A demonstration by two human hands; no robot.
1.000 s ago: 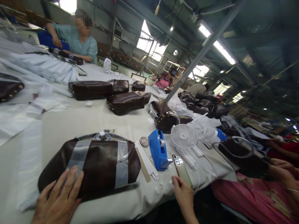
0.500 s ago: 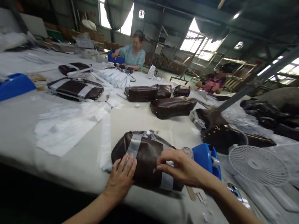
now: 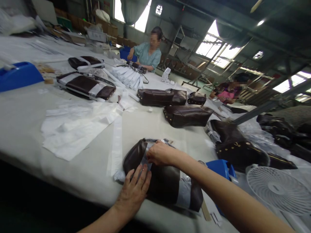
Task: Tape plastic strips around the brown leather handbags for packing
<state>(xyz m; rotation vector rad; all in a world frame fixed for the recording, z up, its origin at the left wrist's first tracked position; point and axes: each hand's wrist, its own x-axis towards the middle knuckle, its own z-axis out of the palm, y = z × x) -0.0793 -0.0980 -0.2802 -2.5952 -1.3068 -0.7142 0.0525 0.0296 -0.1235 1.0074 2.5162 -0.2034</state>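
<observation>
A dark brown leather bag (image 3: 167, 183) wrapped with clear plastic bands lies near the table's front edge. My left hand (image 3: 134, 191) rests flat on the bag's near left end, fingers spread over a plastic band. My right hand (image 3: 159, 153) reaches across and grips the top left part of the bag, fingers curled on the plastic wrap by its handle. A blue tape dispenser (image 3: 222, 168) stands just right of the bag, partly hidden by my right forearm.
White paper sheets (image 3: 77, 124) lie left of the bag. Several more brown bags (image 3: 187, 115) sit farther back. A white fan (image 3: 278, 189) stands at the right, another blue dispenser (image 3: 18, 76) at far left. Two seated people (image 3: 149, 53) work across the table.
My right hand has slid from the bag's middle to its upper left end. My left hand stays pressed on the bag. The view has shifted slightly to the right.
</observation>
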